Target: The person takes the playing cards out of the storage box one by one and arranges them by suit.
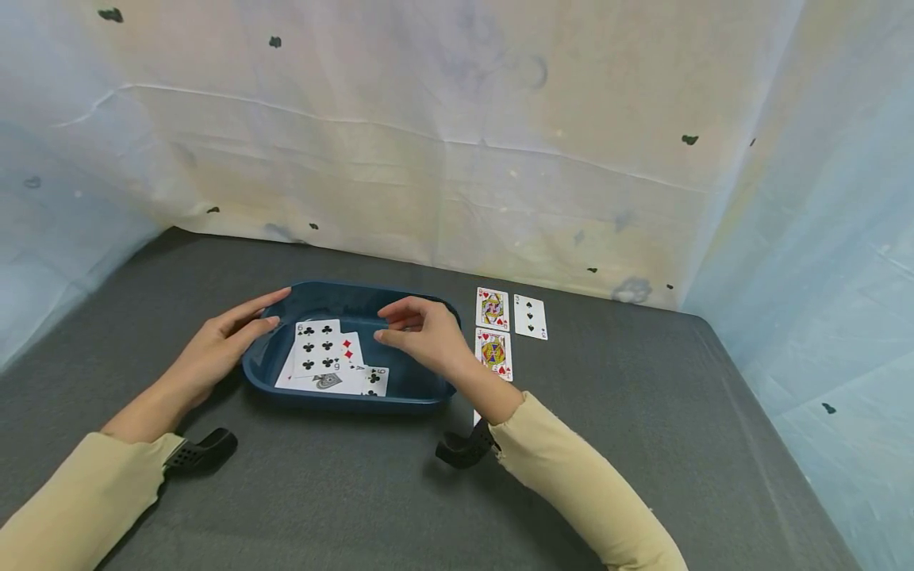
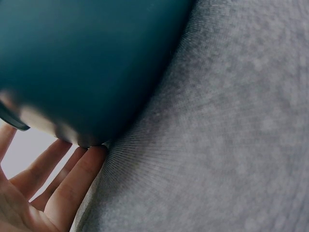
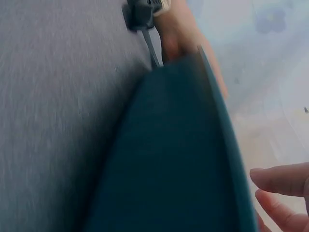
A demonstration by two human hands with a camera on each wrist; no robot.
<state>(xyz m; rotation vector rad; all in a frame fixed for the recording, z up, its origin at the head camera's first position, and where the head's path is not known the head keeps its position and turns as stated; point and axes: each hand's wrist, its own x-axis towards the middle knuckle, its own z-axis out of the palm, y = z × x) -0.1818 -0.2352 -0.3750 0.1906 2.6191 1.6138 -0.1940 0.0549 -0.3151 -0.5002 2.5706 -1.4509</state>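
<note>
A dark blue tray (image 1: 343,404) with rounded corners holds several overlapping playing cards. Topmost at the back is a six of clubs (image 1: 317,345); a diamonds card (image 1: 348,346), a card with a large spade (image 1: 328,381) and another clubs card (image 1: 375,381) show around it. My left hand (image 1: 217,341) holds the tray's left end, thumb over the rim and fingers against the outer wall (image 2: 87,72). Above the right half of the tray hovers my right hand (image 1: 428,333), fingers loosely bent, with nothing visible between them. In the right wrist view, its fingertips are beside the rim (image 3: 224,125).
Right of the tray on the grey table (image 1: 607,412) lie two hearts face cards in a column, the upper one (image 1: 493,308) above the lower (image 1: 494,349). A spades card (image 1: 530,317) lies beside them. A sliver of another card (image 1: 476,417) shows behind the right wrist.
</note>
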